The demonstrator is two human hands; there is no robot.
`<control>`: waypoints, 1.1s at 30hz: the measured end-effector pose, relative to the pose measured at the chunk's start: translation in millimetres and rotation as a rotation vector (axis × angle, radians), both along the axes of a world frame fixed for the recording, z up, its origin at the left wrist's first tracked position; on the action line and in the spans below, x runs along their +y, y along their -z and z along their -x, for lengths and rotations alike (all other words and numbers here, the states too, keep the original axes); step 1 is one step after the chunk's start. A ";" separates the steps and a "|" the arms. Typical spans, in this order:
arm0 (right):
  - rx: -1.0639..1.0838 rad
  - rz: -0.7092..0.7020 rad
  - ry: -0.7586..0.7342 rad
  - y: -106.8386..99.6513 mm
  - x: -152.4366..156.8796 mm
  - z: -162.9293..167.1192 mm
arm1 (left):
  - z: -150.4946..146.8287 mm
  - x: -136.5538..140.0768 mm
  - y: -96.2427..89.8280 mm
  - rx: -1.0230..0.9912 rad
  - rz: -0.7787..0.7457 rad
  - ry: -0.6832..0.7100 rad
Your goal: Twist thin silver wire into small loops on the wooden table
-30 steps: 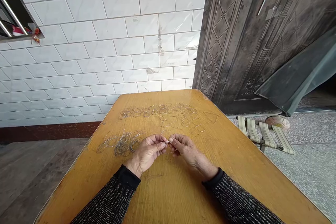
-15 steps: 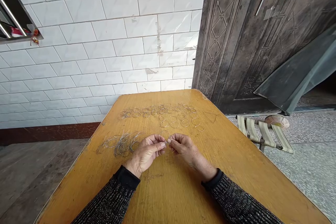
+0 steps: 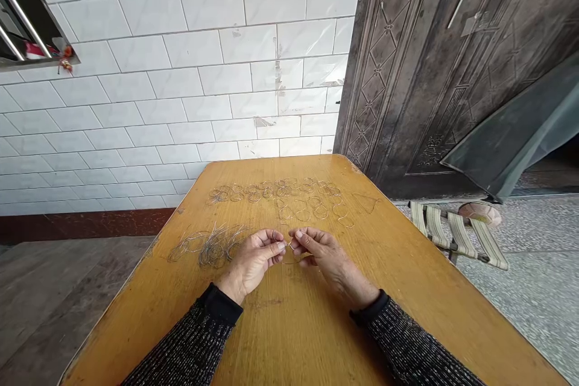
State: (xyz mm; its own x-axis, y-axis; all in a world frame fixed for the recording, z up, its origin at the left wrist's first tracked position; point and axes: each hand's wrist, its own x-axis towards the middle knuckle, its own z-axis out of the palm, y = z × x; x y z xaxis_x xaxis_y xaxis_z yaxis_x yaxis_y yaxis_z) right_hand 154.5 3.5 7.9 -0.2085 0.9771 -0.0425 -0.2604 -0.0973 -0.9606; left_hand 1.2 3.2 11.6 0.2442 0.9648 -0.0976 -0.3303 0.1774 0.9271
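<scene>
Between my two hands is a thin wire, bent in a loop that hangs toward the tabletop. My left hand pinches it between thumb and fingertips; a ring sits on one finger. Close by on the right, my right hand grips the wire's end with thumb and forefinger, the other fingers curled. A tangled pile of wire pieces lies just left of my left hand. Beyond both hands, several wires bent into figure-eight loops rest on the table, with a denser row of wire loops behind them.
The wooden table reaches to a white tiled wall. A triangular bent wire lies near its right edge. To the right are a dark metal door, a grey-green curtain and a striped strap stool.
My right thumb and forefinger have shifted slightly up and right, so more of the wire shows between the hands. My left hand keeps nearly the same grip. The view has moved a little.
</scene>
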 end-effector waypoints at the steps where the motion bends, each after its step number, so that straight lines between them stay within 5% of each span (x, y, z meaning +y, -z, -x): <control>1: 0.010 -0.010 -0.001 0.4 0.2 -0.3 | -0.2 -0.4 0.1 0.005 0.003 0.009; 15: 0.023 -0.042 0.040 -1.2 0.8 0.5 | 1.1 -2.9 -2.2 0.011 0.016 0.141; 33: 0.030 -0.035 0.130 1.4 8.3 -4.9 | -1.0 -1.4 5.3 0.238 -0.078 -0.001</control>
